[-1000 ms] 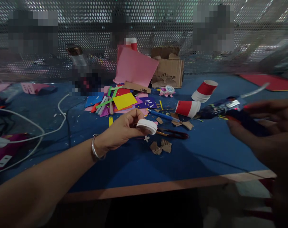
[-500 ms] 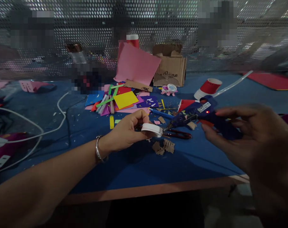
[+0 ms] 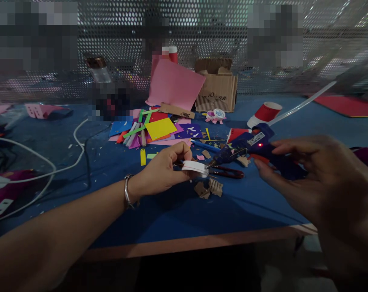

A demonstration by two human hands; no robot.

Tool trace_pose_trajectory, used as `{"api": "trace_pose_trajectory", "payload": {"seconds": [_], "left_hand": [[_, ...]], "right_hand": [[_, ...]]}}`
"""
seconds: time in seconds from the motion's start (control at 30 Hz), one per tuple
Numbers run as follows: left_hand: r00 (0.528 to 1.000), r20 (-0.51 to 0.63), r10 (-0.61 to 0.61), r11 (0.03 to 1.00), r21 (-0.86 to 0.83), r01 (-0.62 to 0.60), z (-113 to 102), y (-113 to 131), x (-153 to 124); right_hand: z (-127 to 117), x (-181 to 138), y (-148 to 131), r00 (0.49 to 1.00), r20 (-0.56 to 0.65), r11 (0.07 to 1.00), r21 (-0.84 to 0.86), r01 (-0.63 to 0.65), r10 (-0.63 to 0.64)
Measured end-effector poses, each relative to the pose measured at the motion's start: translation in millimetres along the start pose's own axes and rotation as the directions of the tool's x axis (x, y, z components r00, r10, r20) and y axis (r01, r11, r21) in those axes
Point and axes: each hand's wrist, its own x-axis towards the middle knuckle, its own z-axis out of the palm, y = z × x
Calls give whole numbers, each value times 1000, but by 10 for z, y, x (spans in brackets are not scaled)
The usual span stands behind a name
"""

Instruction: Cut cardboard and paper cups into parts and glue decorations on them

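Between thumb and fingers, my left hand (image 3: pixel 167 168) pinches a small round white piece (image 3: pixel 196 167), like a lid or cup bottom, above the table. My right hand (image 3: pixel 317 178) is wrapped round a dark blue hot glue gun (image 3: pixel 259 142) with a red light lit on its side. The gun's nozzle points left and down, at the right rim of the white piece; whether it touches cannot be made out. A clear glue stick (image 3: pixel 305 101) sticks out of the back of the gun. Scissors (image 3: pixel 228 172) with dark red handles lie behind the white piece.
Torn cardboard bits (image 3: pixel 215 187) lie near the hands. Beyond are coloured paper scraps (image 3: pixel 161 128), a small pink paper turtle (image 3: pixel 216 115), a red-and-white paper cup (image 3: pixel 267 111) and a cardboard box (image 3: pixel 217 91). A white cable (image 3: pixel 77 134) runs across the left side.
The glue gun has shifted slightly left and its nozzle now meets the white piece's rim in view. The white piece has turned a little and moved slightly down.
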Motion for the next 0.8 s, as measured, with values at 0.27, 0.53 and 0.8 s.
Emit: {"api": "trace_pose_trajectory", "payload": {"seconds": [0.27,0.53,0.8], "left_hand": [[1000,-3,0,1000,16,0,-11,-11,8],[1000,-3,9,999,34,-8,-16,-27,16],[1000,-5,-10,1000,25,10,-12,-18,15]], "right_hand": [[-4,20,3,999,-19,1000,-2,30,-30],[-14,23,13,999,-11,999,-12,40,-40],[-18,44,-2,999,-19,999,-1,40,-40]]}}
